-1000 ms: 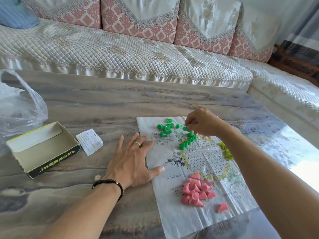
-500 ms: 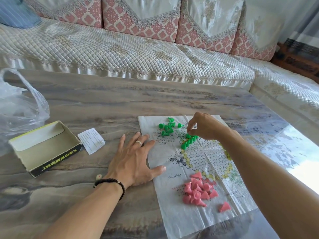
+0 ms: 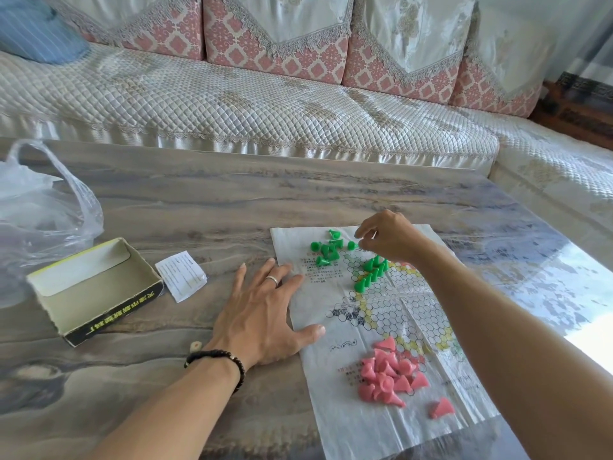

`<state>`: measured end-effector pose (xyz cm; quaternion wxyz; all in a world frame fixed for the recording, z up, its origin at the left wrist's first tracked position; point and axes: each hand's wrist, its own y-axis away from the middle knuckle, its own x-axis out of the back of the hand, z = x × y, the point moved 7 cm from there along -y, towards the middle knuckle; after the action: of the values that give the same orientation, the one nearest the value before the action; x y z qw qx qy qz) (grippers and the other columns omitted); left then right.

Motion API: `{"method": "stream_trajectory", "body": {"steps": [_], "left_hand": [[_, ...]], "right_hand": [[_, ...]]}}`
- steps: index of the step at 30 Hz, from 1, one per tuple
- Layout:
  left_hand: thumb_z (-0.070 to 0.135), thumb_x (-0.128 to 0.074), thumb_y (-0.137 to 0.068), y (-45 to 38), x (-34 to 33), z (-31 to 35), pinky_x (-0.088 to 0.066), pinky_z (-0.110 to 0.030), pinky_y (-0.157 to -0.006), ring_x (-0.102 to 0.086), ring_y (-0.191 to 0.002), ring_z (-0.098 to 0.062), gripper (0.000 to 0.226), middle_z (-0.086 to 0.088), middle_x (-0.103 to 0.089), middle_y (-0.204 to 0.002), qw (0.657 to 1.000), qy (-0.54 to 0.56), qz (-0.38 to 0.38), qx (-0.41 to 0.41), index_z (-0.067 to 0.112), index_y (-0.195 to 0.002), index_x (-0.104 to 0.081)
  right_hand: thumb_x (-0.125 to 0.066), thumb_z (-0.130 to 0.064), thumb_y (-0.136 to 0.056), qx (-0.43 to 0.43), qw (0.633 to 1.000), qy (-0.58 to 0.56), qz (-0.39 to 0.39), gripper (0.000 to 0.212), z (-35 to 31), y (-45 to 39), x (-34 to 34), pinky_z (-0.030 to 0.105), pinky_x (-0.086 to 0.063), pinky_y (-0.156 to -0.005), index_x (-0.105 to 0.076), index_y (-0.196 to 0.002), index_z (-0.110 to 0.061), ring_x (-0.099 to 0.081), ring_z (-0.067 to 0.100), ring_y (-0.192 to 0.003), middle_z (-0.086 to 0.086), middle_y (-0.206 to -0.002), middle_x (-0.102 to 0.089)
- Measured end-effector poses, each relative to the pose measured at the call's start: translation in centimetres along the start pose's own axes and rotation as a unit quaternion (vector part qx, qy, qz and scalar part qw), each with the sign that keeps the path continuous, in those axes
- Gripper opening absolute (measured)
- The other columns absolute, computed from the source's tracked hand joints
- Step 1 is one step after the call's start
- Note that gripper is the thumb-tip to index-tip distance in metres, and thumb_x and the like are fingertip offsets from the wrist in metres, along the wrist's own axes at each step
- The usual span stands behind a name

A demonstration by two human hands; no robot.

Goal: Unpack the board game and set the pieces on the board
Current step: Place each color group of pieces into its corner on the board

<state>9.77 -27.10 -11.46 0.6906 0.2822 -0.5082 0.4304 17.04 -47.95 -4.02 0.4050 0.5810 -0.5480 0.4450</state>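
Observation:
A paper game board (image 3: 335,423) with a hexagon grid lies on the table. Several loose green cone pieces (image 3: 326,249) sit at its far left corner. Several more green pieces (image 3: 371,272) stand in a slanted row on the grid. A heap of pink cone pieces (image 3: 388,373) lies near the front, with one pink piece (image 3: 441,408) apart to the right. My right hand (image 3: 389,237) hovers over the far edge, its fingertips apart beside a loose green piece (image 3: 351,244). My left hand (image 3: 262,313) lies flat, fingers spread, thumb pressing the board's left edge.
An empty open cardboard box (image 3: 93,290) stands left of my left hand, with a folded leaflet (image 3: 180,275) beside it. A clear plastic bag (image 3: 39,207) lies at the far left. A quilted sofa (image 3: 265,104) runs along the table's far side.
My right hand set a green piece into the row on the grid, then moved back up and left to the loose green pieces. My left hand stayed flat on the board's edge.

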Motion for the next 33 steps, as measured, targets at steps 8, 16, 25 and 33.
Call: {"method": "stream_trajectory", "body": {"steps": [8, 16, 25, 33], "left_hand": [[0.083, -0.039, -0.07, 0.0, -0.1, 0.0, 0.006, -0.05, -0.119, 0.003, -0.148, -0.012, 0.094, 0.009, -0.013, -0.16, 1.0, 0.004, 0.0, -0.001, 0.035, -0.15, -0.021], [0.082, -0.041, -0.072, 0.0, -0.1, 0.0, 0.006, -0.051, -0.118, 0.004, -0.148, -0.012, 0.093, 0.009, -0.012, -0.16, 1.0, 0.007, -0.006, 0.0, 0.035, -0.15, -0.021], [0.082, -0.039, -0.071, 0.0, 0.0, 0.1, 0.005, -0.05, -0.119, 0.002, -0.148, -0.013, 0.093, 0.009, -0.012, -0.16, 1.0, 0.007, -0.004, -0.003, 0.035, -0.149, -0.02], [0.083, -0.038, -0.07, 0.0, -0.1, 0.0, 0.006, -0.051, -0.119, 0.002, -0.148, -0.013, 0.093, 0.009, -0.014, -0.16, 1.0, 0.008, -0.003, -0.001, 0.036, -0.149, -0.021]], "right_hand": [[-0.064, -0.001, -0.084, -0.019, 1.0, -0.013, -0.014, 0.02, 0.2, -1.9, -1.6, 0.021, -0.054, -0.077, -0.073, -0.1, -0.009, -0.067, 0.012, -0.082, 0.004, -0.099, -0.073], [-0.067, -0.013, -0.085, -0.03, 0.999, 0.01, -0.021, 0.018, 0.8, -2.4, -2.3, 0.025, -0.054, -0.075, -0.071, -0.102, -0.01, -0.065, 0.016, -0.082, 0.005, -0.099, -0.07], [-0.059, -0.012, -0.091, 0.002, 1.0, -0.015, -0.006, 0.022, -0.8, -1.2, 0.3, 0.02, -0.039, -0.048, -0.065, -0.075, 0.002, -0.044, 0.008, -0.043, 0.005, -0.064, -0.063], [-0.066, -0.004, -0.083, -0.006, 0.997, -0.074, 0.0, 0.011, -1.2, 0.7, 2.5, 0.023, -0.053, -0.06, -0.07, -0.082, -0.013, -0.059, 0.011, -0.062, 0.001, -0.075, -0.069]]}}
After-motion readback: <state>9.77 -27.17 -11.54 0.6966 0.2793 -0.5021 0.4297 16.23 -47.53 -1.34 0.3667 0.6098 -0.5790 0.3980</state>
